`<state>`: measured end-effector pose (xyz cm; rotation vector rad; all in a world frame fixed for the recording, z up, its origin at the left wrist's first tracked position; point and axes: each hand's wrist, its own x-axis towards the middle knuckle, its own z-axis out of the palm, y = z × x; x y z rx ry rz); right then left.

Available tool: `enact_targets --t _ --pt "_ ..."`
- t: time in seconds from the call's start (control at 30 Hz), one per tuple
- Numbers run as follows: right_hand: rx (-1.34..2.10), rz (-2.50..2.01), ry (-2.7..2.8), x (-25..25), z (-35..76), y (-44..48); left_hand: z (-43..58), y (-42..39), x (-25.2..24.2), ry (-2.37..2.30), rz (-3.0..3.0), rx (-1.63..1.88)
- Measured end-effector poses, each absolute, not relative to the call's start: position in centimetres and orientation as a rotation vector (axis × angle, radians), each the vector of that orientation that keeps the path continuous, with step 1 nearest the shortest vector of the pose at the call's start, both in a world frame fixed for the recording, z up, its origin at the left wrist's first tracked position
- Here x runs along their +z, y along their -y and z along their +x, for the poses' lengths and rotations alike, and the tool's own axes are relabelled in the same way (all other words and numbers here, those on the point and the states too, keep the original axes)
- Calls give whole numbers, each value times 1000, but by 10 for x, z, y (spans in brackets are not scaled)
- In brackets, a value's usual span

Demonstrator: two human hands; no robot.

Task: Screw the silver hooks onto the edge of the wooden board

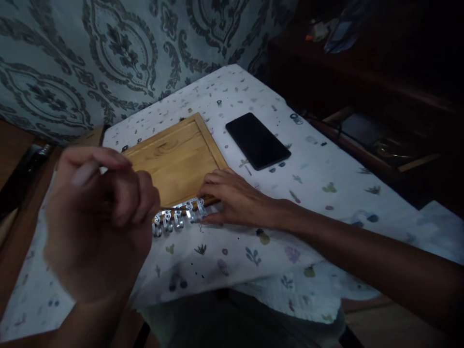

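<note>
Close to the camera, my left hand [105,217] is raised with its fingers curled. From behind its knuckles a thin dark shaft [173,209], like that of a screwdriver, reaches to the metal hooks; any handle is hidden. A row of shiny metal hooks [178,220] runs along the near edge of a wooden board [174,159] that lies flat on the table. My right hand [232,198] grips the board's near right corner, thumb below and fingers on top, beside the last hook. The left part of the board is covered by my left hand.
A black phone [258,141] lies to the right of the board on a patterned white tablecloth [308,193]. Patterned wallpaper [123,53] closes off the far side. Dark furniture with an open drawer [380,135] stands at the right.
</note>
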<state>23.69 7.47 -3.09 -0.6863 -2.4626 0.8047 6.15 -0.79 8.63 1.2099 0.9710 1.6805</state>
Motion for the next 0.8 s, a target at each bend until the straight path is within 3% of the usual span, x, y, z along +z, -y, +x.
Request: enact_targets --t 0.8 --pt "802 -725 2507 -27 234 -76 92 -22 51 -1106 1254 1671"
